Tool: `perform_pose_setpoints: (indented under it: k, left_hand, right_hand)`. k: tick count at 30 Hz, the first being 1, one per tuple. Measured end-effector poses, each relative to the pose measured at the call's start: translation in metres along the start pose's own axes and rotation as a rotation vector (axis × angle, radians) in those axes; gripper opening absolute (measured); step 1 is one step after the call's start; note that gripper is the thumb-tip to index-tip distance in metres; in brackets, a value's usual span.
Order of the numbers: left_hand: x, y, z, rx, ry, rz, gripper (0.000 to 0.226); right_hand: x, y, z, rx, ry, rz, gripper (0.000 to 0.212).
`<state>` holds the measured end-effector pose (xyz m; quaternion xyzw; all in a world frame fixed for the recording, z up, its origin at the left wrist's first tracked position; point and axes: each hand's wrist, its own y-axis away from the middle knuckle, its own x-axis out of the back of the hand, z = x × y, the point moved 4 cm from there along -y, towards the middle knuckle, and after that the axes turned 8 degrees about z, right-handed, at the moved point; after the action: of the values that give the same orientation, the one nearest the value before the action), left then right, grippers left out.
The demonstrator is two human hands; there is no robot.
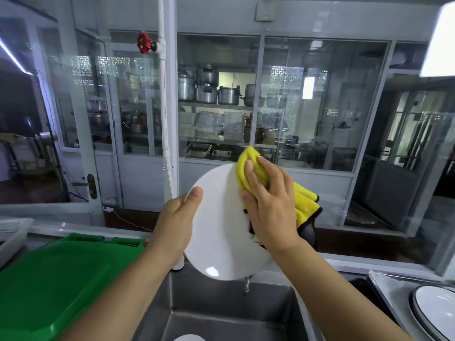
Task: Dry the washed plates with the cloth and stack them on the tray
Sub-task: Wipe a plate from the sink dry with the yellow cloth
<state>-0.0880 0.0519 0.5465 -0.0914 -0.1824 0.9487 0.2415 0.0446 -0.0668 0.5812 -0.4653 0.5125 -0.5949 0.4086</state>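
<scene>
I hold a white plate (221,230) upright above the sink, its face toward me. My left hand (178,217) grips its left rim, thumb on the front. My right hand (268,205) presses a yellow cloth (305,203) flat against the plate's upper right part; the cloth hangs off the right edge with a dark underside. At the lower right a metal tray (389,289) carries a white plate with a dark rim (433,313). Another white dish (188,337) peeks from the sink bottom.
The steel sink (221,316) lies below my arms, a tap tip (247,284) behind the plate. A green plastic lid or crate (56,279) sits to the left, a white basket (12,232) beyond it. Glass partitions stand behind the counter.
</scene>
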Motion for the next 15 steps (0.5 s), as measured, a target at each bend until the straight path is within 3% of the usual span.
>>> perform_pose_setpoints:
  k: [7,15]
  left_hand:
    - [0.01,-0.005,0.002,0.015,0.122,0.086,0.029]
    - [-0.012,-0.007,-0.011,0.084,0.175,0.109,0.036]
  right_hand:
    - [-0.003,0.045,-0.009,-0.196,0.092,-0.21,0.051]
    - [-0.018,0.006,-0.024,-0.166,-0.027,-0.199,0.053]
